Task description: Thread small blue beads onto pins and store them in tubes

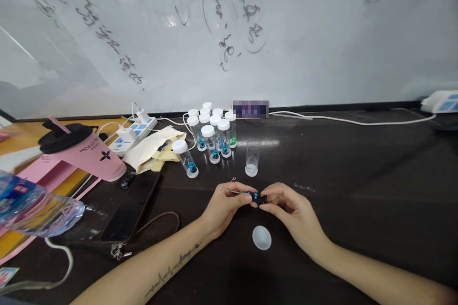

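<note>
My left hand (pixel 224 206) pinches the blue end of a small blue-and-black cylindrical part (pixel 256 198). On its black end, the thumb and fingers of my right hand (pixel 295 209) are closed. Thin pale wires (pixel 231 191) run out past my left fingers, and a small pink ring-like tip (pixel 234 179) shows just above them. Beyond my hands stands an uncapped clear tube (pixel 252 159), upright. A round white cap (pixel 262 238) lies on the dark table, nearer to me. My fingers partly cover the held part, so its exact kind cannot be made out.
Several white-capped clear tubes (pixel 208 140) holding blue or green pieces stand behind, left of centre. Leftward are a phone (pixel 130 207), a cloth pouch (pixel 143 150), a power strip (pixel 145 126), a pink cup (pixel 93 155) and a water bottle (pixel 39 205). A whiteboard (pixel 315 33) rises behind.
</note>
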A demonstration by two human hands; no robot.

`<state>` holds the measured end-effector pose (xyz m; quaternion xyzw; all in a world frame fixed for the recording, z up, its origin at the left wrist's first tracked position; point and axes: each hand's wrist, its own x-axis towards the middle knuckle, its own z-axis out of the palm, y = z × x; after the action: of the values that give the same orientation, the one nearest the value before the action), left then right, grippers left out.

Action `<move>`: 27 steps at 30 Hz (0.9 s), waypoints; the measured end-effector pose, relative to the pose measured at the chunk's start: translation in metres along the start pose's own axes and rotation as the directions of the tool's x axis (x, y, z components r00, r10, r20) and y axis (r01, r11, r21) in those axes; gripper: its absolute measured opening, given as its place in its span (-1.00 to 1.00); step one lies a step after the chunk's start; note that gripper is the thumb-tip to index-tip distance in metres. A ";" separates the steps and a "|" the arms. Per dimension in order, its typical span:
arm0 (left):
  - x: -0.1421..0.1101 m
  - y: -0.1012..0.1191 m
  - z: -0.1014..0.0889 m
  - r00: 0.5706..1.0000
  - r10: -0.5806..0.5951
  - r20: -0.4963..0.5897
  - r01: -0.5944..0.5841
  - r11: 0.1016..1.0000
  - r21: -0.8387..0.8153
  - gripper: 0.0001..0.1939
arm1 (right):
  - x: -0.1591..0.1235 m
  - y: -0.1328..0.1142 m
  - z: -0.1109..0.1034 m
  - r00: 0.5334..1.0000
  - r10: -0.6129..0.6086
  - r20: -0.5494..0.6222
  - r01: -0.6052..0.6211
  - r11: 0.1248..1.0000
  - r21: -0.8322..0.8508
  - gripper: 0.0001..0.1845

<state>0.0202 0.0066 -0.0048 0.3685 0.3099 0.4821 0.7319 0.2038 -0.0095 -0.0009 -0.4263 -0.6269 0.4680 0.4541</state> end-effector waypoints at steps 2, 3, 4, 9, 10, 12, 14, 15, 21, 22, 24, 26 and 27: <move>0.000 0.000 0.000 1.000 0.000 0.000 0.000 1.000 -0.004 -0.83 | 0.000 0.000 0.000 1.000 -0.003 0.002 0.003 1.000 -0.001 -0.92; 0.000 0.000 0.001 1.000 -0.002 0.000 0.002 1.000 -0.007 -0.83 | 0.001 0.000 0.000 1.000 0.006 0.003 -0.006 1.000 -0.003 -0.92; 0.000 0.000 0.001 1.000 -0.004 0.001 0.004 1.000 -0.009 -0.83 | 0.001 0.000 0.000 1.000 0.021 0.006 -0.021 1.000 -0.003 -0.91; -0.001 -0.001 0.001 1.000 -0.008 0.015 0.008 1.000 -0.017 -0.83 | 0.001 -0.003 0.000 0.996 0.083 0.022 -0.084 0.996 0.026 -0.89; -0.001 -0.001 0.001 1.000 -0.007 0.018 0.007 1.000 -0.017 -0.83 | 0.001 -0.004 0.000 0.996 0.084 0.024 -0.084 0.996 0.029 -0.89; -0.001 -0.001 0.001 1.000 -0.006 0.024 0.006 1.000 -0.014 -0.83 | 0.001 -0.004 0.000 0.996 0.082 0.030 -0.083 0.996 0.033 -0.89; -0.001 -0.001 0.001 1.000 -0.004 0.025 0.005 1.000 -0.015 -0.83 | 0.001 -0.004 0.000 0.996 0.081 0.040 -0.083 0.996 0.039 -0.88; -0.001 -0.001 0.000 1.000 -0.003 0.026 0.003 1.000 -0.016 -0.83 | 0.001 -0.004 0.000 0.996 0.082 0.044 -0.084 0.996 0.043 -0.87; 0.000 -0.003 0.000 1.000 0.000 0.022 0.001 1.000 -0.019 -0.82 | 0.001 0.000 0.000 0.993 0.095 0.069 -0.100 0.993 0.070 -0.83; 0.000 -0.003 -0.001 1.000 -0.002 0.022 0.002 1.000 -0.017 -0.82 | 0.001 0.001 0.000 0.993 0.097 0.073 -0.102 0.992 0.076 -0.83; 0.000 -0.003 -0.001 1.000 -0.001 0.025 0.001 1.000 -0.015 -0.81 | 0.001 0.000 0.000 0.992 0.097 0.076 -0.103 0.991 0.083 -0.83; 0.000 -0.003 -0.001 1.000 0.005 0.026 -0.004 1.000 -0.015 -0.81 | 0.000 0.000 0.000 0.993 0.091 0.070 -0.095 0.993 0.070 -0.85; 0.000 -0.003 -0.001 1.000 0.009 0.025 -0.009 1.000 -0.014 -0.82 | 0.000 0.000 0.000 0.995 0.083 0.059 -0.086 0.995 0.055 -0.87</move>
<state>0.0209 0.0058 -0.0079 0.3708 0.2956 0.4829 0.7362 0.2034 -0.0097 -0.0005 -0.4258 -0.6072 0.5165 0.4280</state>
